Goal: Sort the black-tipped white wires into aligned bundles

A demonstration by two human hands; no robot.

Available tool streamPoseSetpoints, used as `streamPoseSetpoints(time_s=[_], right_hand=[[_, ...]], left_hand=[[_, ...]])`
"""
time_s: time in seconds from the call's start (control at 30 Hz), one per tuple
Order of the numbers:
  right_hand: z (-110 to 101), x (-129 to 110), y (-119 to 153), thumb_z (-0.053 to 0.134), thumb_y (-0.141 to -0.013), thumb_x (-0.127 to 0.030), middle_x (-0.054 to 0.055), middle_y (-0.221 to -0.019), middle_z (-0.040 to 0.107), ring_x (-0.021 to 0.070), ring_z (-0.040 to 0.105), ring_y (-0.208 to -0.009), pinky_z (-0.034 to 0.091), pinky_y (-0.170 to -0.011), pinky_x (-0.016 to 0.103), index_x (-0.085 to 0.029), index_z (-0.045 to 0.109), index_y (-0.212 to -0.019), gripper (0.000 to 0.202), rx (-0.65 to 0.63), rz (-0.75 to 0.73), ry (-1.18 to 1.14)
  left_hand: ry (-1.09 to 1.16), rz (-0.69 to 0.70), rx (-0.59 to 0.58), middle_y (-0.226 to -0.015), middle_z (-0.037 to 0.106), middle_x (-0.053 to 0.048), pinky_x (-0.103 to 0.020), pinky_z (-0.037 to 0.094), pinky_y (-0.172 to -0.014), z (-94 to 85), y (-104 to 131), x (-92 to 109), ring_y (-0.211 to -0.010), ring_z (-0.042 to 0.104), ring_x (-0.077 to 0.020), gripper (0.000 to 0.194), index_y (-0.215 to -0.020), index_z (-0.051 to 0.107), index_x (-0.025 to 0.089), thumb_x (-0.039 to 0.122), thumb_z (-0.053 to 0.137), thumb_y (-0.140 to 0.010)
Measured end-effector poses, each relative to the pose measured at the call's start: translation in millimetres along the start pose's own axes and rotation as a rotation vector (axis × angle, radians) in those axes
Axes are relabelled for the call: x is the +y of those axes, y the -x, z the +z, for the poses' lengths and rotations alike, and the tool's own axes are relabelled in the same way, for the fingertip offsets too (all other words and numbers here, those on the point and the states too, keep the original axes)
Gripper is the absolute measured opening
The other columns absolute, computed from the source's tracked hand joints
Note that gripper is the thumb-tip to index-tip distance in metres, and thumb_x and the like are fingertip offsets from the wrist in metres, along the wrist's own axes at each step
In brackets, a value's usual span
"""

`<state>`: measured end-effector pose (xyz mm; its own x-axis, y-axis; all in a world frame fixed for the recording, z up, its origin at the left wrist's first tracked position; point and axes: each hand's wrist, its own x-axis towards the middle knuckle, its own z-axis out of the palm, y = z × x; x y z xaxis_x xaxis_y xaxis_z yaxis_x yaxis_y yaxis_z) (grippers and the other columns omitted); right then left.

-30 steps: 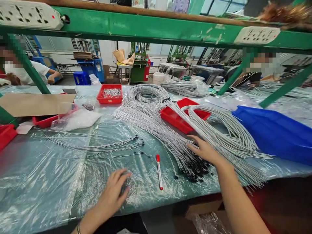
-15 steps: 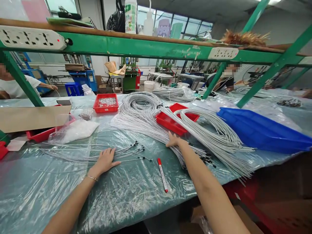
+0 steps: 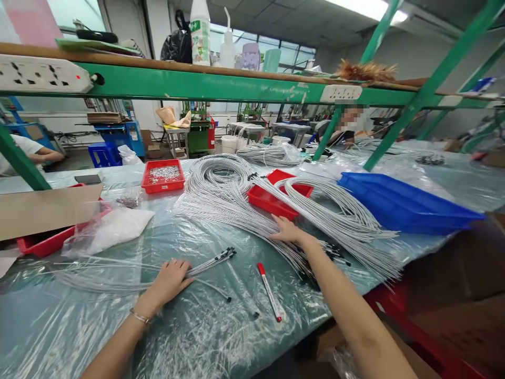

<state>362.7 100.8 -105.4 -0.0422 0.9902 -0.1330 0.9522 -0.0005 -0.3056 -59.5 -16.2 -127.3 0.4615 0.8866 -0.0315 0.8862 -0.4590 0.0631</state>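
Observation:
My left hand [image 3: 170, 280] is closed over a small bunch of thin white cables [image 3: 211, 263] on the sheeted table. Their black-tipped ends stick out past the fingers, and one cable with a black tip lies apart, lower down. My right hand [image 3: 287, 230] rests on a large coiled bundle of white cables [image 3: 236, 206], thumb and fingers spread. The bundle's black ends lie partly behind my right forearm. Between the two hands is a red-capped marker [image 3: 270, 292]. A second looped bundle of cables [image 3: 335, 221] crosses a red tray [image 3: 272, 197] beyond my right hand.
A red tray of small metal parts [image 3: 162, 176] stands at the back. To the left lie a clear bag of white material [image 3: 118, 229] and a cardboard piece [image 3: 47, 210]. A blue bin [image 3: 406, 202] sits at right. A green shelf beam [image 3: 197, 84] spans above; co-workers sit beyond.
The loose cables by my left hand are drawn together into a tighter bunch, and its fingers have closed. My right hand stays on the large bundle. The view has shifted slightly.

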Motion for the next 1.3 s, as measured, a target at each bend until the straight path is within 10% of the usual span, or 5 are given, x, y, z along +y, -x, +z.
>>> streamPoseSetpoints(time_s=[0.2,0.4,0.73,1.07,1.3], right_hand=[[0.2,56.0,94.6,0.040,-0.086,-0.043,0.012,-0.138,0.035,0.0229,0.027,-0.131,0.024,-0.106,0.039,-0.019,0.033,-0.133,0.054,0.433,-0.073,-0.181],[70.9,45.4,180.9,0.039,-0.087,-0.028,0.014,-0.106,0.052,0.0266,0.048,-0.106,0.035,-0.095,0.046,-0.017,0.055,-0.104,0.026,1.208,0.133,-0.403],[120.1,-25.8,170.0,0.046,-0.079,-0.018,0.015,-0.127,0.035,0.0367,0.032,-0.119,0.030,-0.090,0.059,-0.025,0.045,-0.117,0.039,0.982,0.140,-0.206],[122.9,-20.4,176.8,0.044,-0.078,-0.014,0.014,-0.121,0.037,0.0365,0.035,-0.116,0.032,-0.086,0.061,-0.027,0.047,-0.111,0.035,1.060,0.068,-0.287],[121.8,-13.4,191.3,0.041,-0.082,-0.013,0.015,-0.119,0.036,0.0308,0.040,-0.111,0.039,-0.085,0.055,-0.023,0.045,-0.110,0.030,1.161,0.007,-0.557]], left_hand=[[0.139,0.217,-0.036,-0.122,0.047,-0.008,-0.038,0.039,-0.093,-32.3,-28.7,23.3,-0.112,0.044,-0.0220,0.057,-0.126,0.040,0.025,0.003,0.039,-0.073],[0.000,0.423,0.243,-0.139,0.033,-0.017,-0.043,0.030,-0.103,-9.9,-145.9,125.5,-0.129,0.029,-0.0272,0.058,-0.133,0.030,0.013,0.004,0.038,-0.076],[-0.156,0.435,0.349,-0.114,0.053,-0.019,-0.043,0.033,-0.093,25.9,-267.8,210.8,-0.112,0.045,-0.0269,0.035,-0.117,0.044,0.008,0.010,0.023,-0.089],[-0.213,0.755,0.167,-0.099,0.055,-0.009,-0.034,0.035,-0.084,-2.3,-257.5,178.3,-0.095,0.048,-0.0222,0.016,-0.093,0.051,0.016,0.012,0.043,-0.079],[-0.214,0.808,0.055,-0.109,0.054,-0.009,-0.032,0.034,-0.078,-6.6,-240.6,175.6,-0.093,0.051,-0.0209,0.049,-0.117,0.041,0.017,0.010,0.049,-0.068]])
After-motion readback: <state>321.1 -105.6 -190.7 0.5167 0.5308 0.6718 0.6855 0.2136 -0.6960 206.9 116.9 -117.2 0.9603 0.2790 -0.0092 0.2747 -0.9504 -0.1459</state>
